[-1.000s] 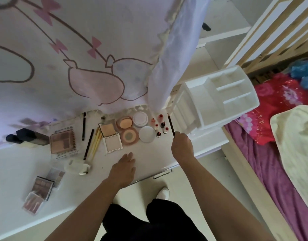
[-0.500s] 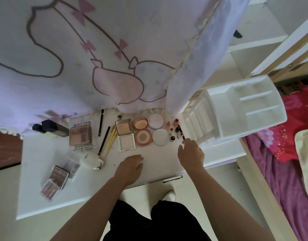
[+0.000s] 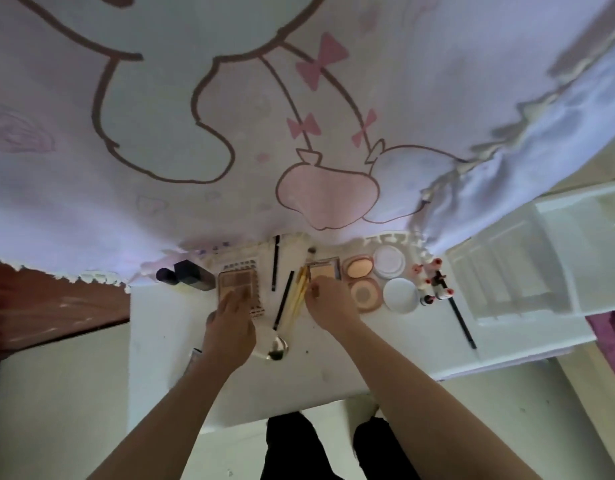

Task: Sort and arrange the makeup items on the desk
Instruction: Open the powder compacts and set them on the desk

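Mostly beige powder compacts (image 3: pixel 359 266), open.

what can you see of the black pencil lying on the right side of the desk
The black pencil is a thin, dark, straight stick, plastic or lacquered wood by its look. It lies flat on the white desk, slanting from the small red-capped bottles down toward the desk's near right part. Its upper end sits among or against those bottles; I cannot tell which. The white organizer stands just right of it. Neither hand touches it.
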Demonstrator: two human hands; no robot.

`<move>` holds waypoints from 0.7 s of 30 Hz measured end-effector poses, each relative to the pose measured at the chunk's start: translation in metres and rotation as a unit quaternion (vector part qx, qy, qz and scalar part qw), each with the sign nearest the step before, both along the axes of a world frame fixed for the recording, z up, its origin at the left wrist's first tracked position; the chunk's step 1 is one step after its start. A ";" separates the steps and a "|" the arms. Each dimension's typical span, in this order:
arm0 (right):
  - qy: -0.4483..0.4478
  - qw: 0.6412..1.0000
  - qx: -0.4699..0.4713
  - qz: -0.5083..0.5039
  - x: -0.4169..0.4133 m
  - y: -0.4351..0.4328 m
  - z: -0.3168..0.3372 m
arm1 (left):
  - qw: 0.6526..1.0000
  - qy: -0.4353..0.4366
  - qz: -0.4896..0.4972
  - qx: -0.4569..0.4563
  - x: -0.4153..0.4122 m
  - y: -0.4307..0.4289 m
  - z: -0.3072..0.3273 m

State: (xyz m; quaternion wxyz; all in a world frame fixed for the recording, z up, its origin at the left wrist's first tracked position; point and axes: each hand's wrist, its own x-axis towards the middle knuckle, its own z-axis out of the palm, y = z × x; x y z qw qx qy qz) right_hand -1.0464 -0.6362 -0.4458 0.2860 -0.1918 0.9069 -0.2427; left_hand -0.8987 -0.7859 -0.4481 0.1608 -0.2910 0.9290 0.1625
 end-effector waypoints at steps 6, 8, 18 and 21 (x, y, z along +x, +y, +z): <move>-0.032 0.999 0.027 -0.009 0.010 -0.067 -0.024 | 0.999 0.017 0.001 0.041 0.014 -0.024 -0.017; -0.039 0.998 0.044 -0.003 0.012 -0.080 -0.030 | 0.999 0.023 0.005 0.044 0.014 -0.025 -0.017; -0.076 0.994 0.060 -0.044 0.016 -0.095 -0.039 | 0.996 0.057 0.024 0.057 0.013 -0.029 -0.016; -0.072 0.995 0.064 -0.032 0.011 -0.097 -0.039 | 0.997 0.045 0.030 0.059 0.011 -0.028 -0.017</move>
